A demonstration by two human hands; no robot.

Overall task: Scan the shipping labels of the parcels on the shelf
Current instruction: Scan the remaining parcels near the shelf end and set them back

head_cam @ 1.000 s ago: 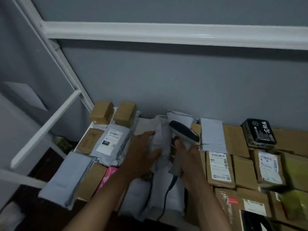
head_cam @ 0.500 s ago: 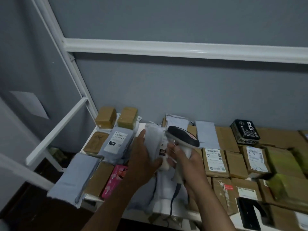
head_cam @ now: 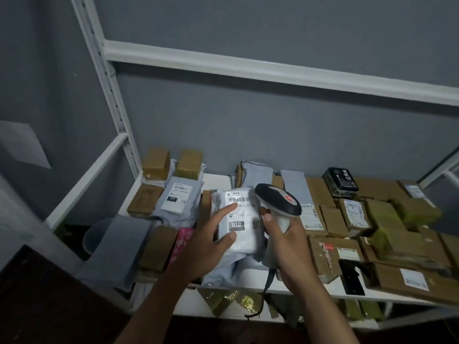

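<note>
The left hand (head_cam: pixel 206 247) holds a white parcel bag (head_cam: pixel 239 219) up off the shelf (head_cam: pixel 218 178), its thumb curled onto the bag's lower front edge and its forefinger stretched straight across the shipping label (head_cam: pixel 242 212), the tip resting just under the barcode. The label faces the camera and shows a dark box printed "010". The right hand (head_cam: pixel 290 242) is clenched round the handle of a barcode scanner (head_cam: pixel 278 202), a pale body with a black head whose nose sits just right of the label's top edge, close to the bag; whether they touch cannot be told. A dark cable (head_cam: pixel 269 281) hangs from the bottom of the handle past the front lip of the shelf. Beneath the held bag lie more grey bags, crumpled together. To the left a grey bag with a label marked "231" (head_cam: pixel 177 197) lies flat, with two small brown boxes (head_cam: pixel 171 163) behind it against the wall and a pink packet (head_cam: pixel 182 242) near the front edge beside the left wrist. To the right the shelf is packed with brown cardboard boxes (head_cam: pixel 332 219), several bearing white labels, and a black box with white characters (head_cam: pixel 341 180) rests on top of them near the back wall. A white shelf rail (head_cam: pixel 248 65) crosses the grey wall above.
</note>
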